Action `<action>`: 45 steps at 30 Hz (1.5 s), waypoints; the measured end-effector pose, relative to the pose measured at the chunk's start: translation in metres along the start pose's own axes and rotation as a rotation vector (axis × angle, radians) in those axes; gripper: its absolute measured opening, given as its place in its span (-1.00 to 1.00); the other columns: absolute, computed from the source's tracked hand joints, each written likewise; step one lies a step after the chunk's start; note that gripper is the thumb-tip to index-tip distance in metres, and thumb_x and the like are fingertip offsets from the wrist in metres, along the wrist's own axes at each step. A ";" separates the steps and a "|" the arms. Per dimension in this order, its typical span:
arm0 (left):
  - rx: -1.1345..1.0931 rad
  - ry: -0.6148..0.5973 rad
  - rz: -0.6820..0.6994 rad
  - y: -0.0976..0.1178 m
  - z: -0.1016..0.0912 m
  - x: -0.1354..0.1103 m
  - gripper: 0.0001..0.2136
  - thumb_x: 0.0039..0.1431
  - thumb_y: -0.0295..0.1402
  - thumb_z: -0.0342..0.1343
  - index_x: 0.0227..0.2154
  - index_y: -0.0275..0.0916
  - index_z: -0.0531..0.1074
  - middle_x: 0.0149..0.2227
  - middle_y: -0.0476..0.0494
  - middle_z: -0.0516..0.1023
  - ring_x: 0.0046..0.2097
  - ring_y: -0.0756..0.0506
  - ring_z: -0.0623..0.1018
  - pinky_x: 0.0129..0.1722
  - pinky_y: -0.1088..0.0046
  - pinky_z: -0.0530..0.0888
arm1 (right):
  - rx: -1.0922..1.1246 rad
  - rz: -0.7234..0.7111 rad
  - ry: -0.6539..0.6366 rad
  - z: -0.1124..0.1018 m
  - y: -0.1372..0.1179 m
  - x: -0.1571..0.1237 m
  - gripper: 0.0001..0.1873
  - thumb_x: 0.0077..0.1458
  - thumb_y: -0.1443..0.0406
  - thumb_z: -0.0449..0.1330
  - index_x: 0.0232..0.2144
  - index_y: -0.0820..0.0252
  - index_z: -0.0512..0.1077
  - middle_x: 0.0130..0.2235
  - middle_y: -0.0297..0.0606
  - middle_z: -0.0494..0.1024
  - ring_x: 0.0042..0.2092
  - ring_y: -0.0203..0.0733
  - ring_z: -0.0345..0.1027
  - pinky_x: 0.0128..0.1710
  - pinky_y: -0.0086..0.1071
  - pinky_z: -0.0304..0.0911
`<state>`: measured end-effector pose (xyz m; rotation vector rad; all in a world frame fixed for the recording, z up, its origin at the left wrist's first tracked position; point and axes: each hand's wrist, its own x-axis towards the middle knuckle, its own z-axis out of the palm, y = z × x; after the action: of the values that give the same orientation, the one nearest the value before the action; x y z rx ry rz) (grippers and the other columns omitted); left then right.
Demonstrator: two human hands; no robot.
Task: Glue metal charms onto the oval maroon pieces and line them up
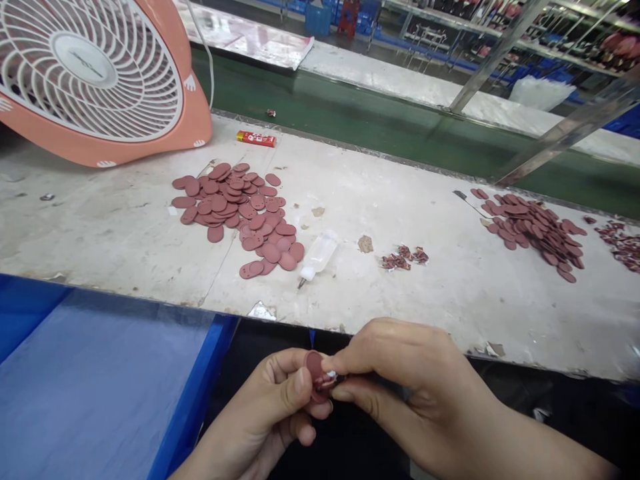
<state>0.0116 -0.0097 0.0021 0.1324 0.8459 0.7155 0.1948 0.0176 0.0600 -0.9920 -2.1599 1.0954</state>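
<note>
Hands (280, 407) (400, 380) pinching red oval piece (316, 373)

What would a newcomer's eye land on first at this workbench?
Probably the hands at the bottom centre: the left hand and right hand pinch a reddish-brown oval piece between their fingertips. Next comes the big pile of matching ovals in the middle of the pale bench, with a second pile at the far right. The orange fan in the top left corner also stands out.
</note>
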 end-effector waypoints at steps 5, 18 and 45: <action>-0.004 -0.036 -0.003 0.000 0.001 -0.003 -0.72 -0.24 -0.20 0.46 -0.54 -0.30 0.59 -0.59 0.01 0.49 -0.55 0.11 0.44 -0.63 0.75 0.40 | -0.048 -0.040 0.036 0.004 -0.002 -0.002 -0.88 0.18 0.48 0.18 -0.23 0.26 0.46 -0.35 -0.30 0.57 -0.35 -0.37 0.42 -0.30 -0.55 0.33; -0.003 -0.149 -0.023 0.005 -0.003 0.000 -0.74 -0.22 -0.19 0.45 -0.53 -0.28 0.60 -0.58 0.00 0.47 -0.52 0.10 0.46 -0.62 0.75 0.40 | -0.165 -0.077 0.045 0.001 0.001 -0.004 -0.85 0.15 0.44 0.23 -0.21 0.22 0.51 -0.31 -0.21 0.59 -0.33 -0.29 0.49 -0.33 -0.53 0.44; 0.016 -0.149 0.093 0.009 -0.005 -0.007 -0.71 -0.33 -0.24 0.50 -0.48 -0.18 0.62 -0.58 0.02 0.58 -0.59 0.11 0.47 -0.61 0.73 0.38 | -0.159 -0.203 0.139 0.002 -0.001 -0.002 -0.65 0.12 0.30 0.31 -0.04 0.19 0.41 -0.23 -0.21 0.56 -0.22 -0.24 0.47 -0.22 -0.48 0.45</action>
<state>0.0003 -0.0083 0.0066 0.2383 0.7066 0.7766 0.1946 0.0150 0.0596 -0.8663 -2.2025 0.7486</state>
